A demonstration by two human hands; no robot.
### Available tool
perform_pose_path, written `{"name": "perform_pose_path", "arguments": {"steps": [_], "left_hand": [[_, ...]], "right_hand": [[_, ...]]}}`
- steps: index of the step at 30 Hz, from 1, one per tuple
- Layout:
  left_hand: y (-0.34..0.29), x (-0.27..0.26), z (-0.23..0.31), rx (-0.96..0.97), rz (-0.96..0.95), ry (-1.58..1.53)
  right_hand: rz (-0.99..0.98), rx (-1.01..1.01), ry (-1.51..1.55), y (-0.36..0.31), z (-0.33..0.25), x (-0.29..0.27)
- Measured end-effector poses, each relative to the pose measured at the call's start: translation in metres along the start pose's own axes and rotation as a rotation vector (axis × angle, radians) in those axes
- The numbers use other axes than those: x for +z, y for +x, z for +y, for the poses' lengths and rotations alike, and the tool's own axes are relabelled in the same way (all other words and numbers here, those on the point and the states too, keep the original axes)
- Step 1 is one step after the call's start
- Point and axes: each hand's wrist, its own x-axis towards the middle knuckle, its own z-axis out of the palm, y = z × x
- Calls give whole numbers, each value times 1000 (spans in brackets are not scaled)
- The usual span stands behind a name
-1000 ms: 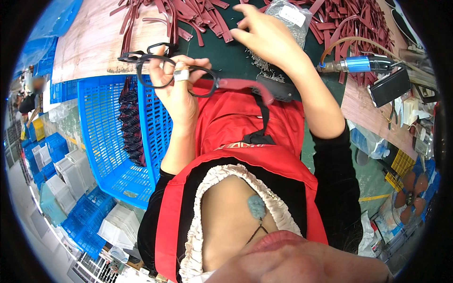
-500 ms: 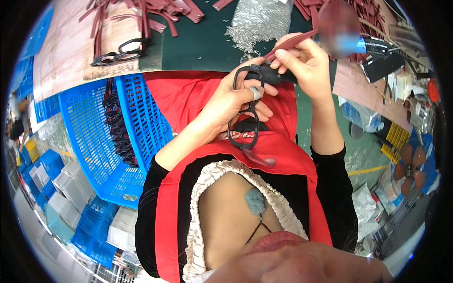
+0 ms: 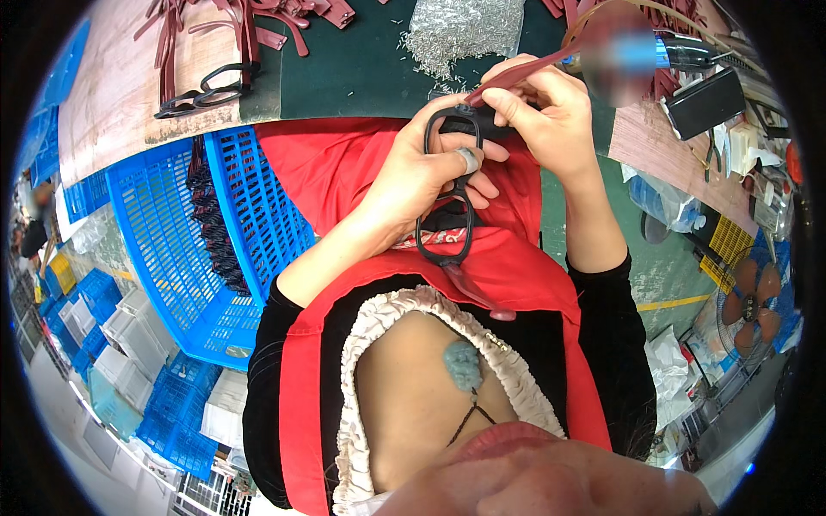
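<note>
My left hand (image 3: 413, 176) is closed around a black eyeglass frame (image 3: 471, 225), held upright on end over my lap. A dark red temple arm (image 3: 482, 295) extends from the frame's lower end. Between the thumb and fingers of my right hand (image 3: 555, 116) is another dark red temple arm (image 3: 525, 70). Its narrow end meets the frame's upper corner, near the left fingertips. Whether it is fastened there cannot be made out. Just beyond both hands, a heap of tiny metal screws (image 3: 456, 47) spills from a clear bag on the dark green mat (image 3: 344, 82).
Loose red temple arms (image 3: 249, 30) and a second black frame (image 3: 206, 93) lie at the bench's left. A blue basket (image 3: 163, 249) of frames stands left of my lap. On the right are a black-and-blue power screwdriver (image 3: 688, 56), a dark phone-like slab (image 3: 704, 103) and a fan (image 3: 750, 297).
The right hand has shifted slightly left, bringing the temple arm's end against the frame's upper corner. The lower temple arm has swung a little to the right.
</note>
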Motion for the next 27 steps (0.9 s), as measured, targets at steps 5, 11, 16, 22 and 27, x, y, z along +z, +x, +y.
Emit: {"name": "perform_pose_path", "arguments": {"steps": [5, 11, 16, 22, 27], "left_hand": [[1, 3, -3, 27, 21, 1], [2, 2, -16, 206, -1, 55], [4, -2, -18, 172, 38, 96], [4, -6, 1, 111, 167, 23], [7, -22, -4, 54, -53, -325]], "right_hand": [[-59, -19, -105, 3, -5, -1], [-126, -271, -277, 9, -6, -2], [-127, -236, -320, 6, -8, 1], [627, -489, -300, 3, -9, -40], [1002, -472, 155, 15, 71, -120]]}}
